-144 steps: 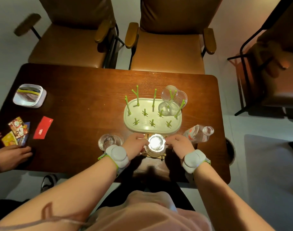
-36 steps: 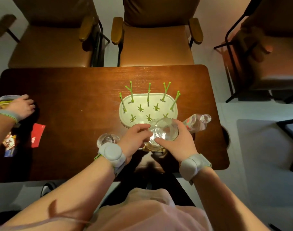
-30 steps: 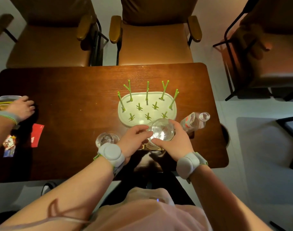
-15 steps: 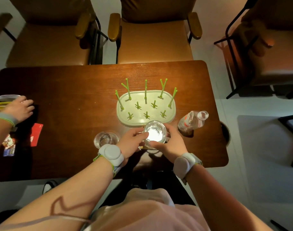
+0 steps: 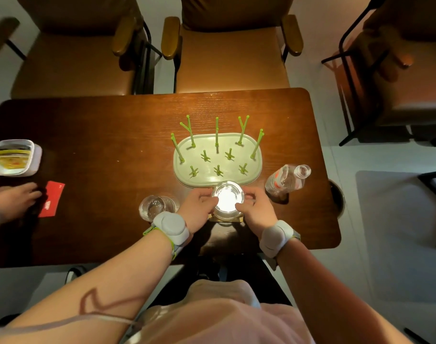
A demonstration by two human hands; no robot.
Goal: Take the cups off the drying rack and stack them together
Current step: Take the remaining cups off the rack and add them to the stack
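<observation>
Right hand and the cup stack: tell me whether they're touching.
Touching. In the head view the right hand has fingertips pressed against the rim of the cup stack, with no gap visible; the left hand grips the opposite side.

There is a single view, from a wide-angle camera on the person's head, looking steeply down and forward over the wooden tabletop. It sits above the near edge, so the person's chest and both forearms fill the bottom of the frame, close to the lens. The whole tabletop fits in view, its far edge running across the upper part with two armchairs beyond it. Floor shows past the right edge. The wide lens bends the corners inward. No second view shares the scene.
</observation>
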